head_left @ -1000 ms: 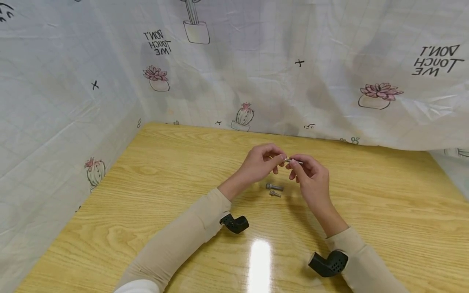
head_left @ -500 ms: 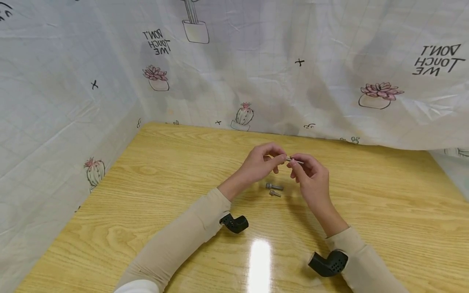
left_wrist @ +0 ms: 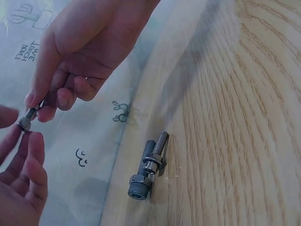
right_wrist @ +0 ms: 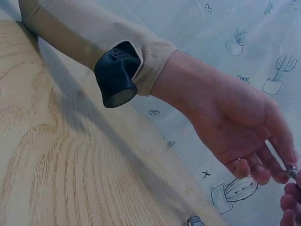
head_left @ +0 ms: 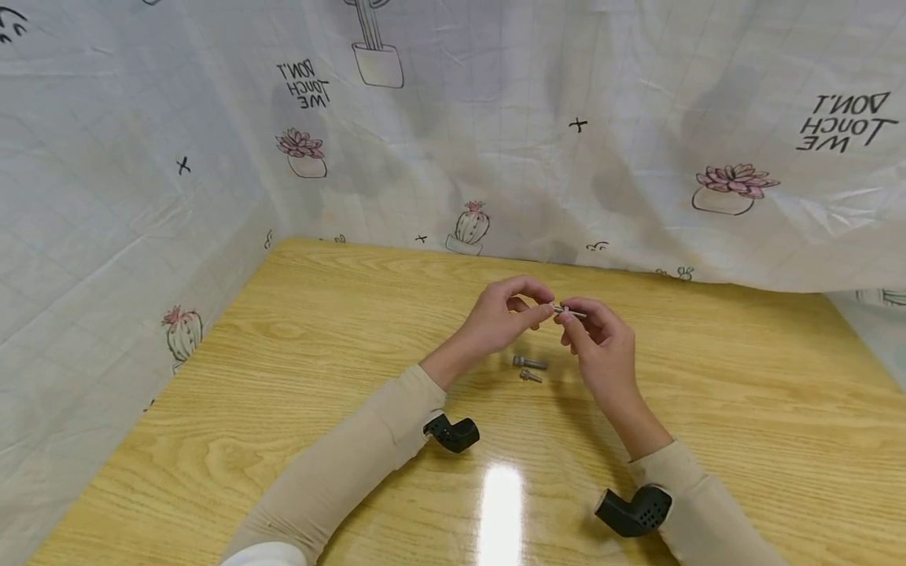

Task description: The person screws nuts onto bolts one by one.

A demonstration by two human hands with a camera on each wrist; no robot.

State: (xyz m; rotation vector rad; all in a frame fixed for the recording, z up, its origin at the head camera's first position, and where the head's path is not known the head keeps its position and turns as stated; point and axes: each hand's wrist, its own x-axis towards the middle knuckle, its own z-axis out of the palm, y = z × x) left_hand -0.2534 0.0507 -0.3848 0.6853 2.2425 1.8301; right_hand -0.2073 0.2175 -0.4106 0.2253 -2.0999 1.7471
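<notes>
In the head view my left hand and right hand meet over the table with a small silver bolt between them. The right thumb and fingers pinch its shaft. The left thumb and fingertips hold its head end, and part of the bolt is hidden by fingers. In the left wrist view, a metal head shows at the left fingers. Nearer me on the table lie a larger dark socket-head bolt with a nut on it and a smaller silver bolt, also with a nut, side by side.
The wood-grain table is bounded at the back and left by a white printed sheet. Each sleeve carries a black curved camera mount, one on the left forearm and one on the right forearm. A bright light reflection lies near the front.
The left thumb and fingertips shift slightly at the bolt's end, while the right hand keeps its pinch in the same place. Both bolts on the table stay where they were.
</notes>
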